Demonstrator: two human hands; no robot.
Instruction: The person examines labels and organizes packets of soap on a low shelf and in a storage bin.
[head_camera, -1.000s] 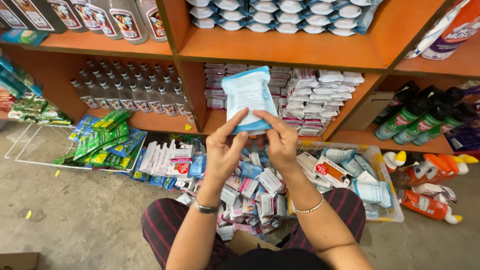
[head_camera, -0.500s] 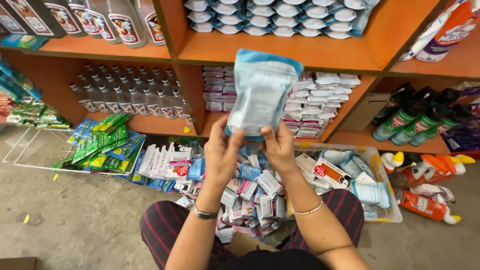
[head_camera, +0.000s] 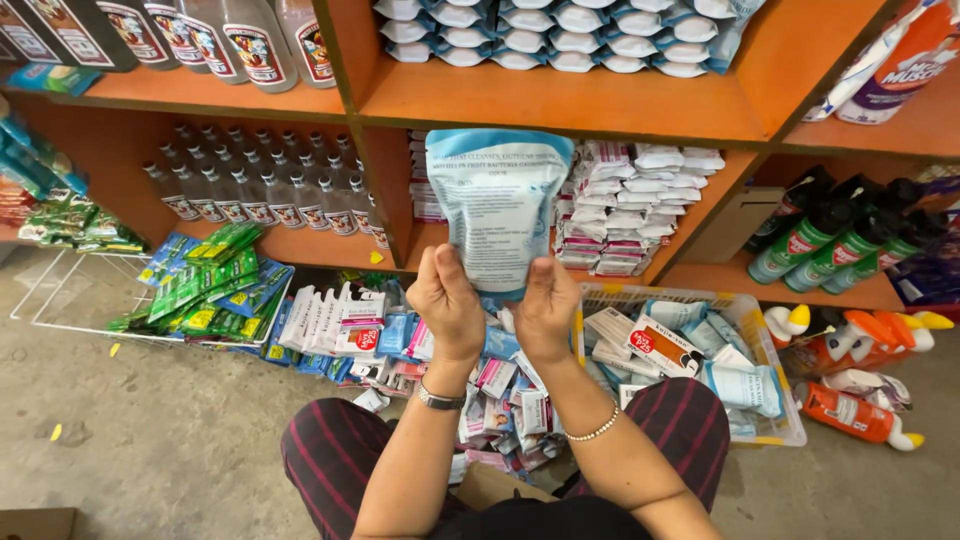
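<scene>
A light blue and white refill pouch (head_camera: 498, 208) stands upright in front of the orange shelf, its printed back toward me. My left hand (head_camera: 447, 302) grips its lower left corner and my right hand (head_camera: 546, 306) grips its lower right corner, thumbs on the near side. The left wrist wears a watch band, the right a beaded bracelet. Below my hands lies a heap of small sachets and packets (head_camera: 500, 390) on the floor between my knees.
Orange wooden shelves (head_camera: 560, 105) hold stacked pouches, small packets and rows of bottles (head_camera: 260, 190). A clear plastic crate (head_camera: 775, 375) of packets sits at right, orange spray bottles (head_camera: 850, 410) beyond it. Green sachets lie on a white wire rack (head_camera: 60, 290) at left.
Both hands have raised the pouch higher and brought it upright, from a tilted position; my grip has shifted to its bottom corners.
</scene>
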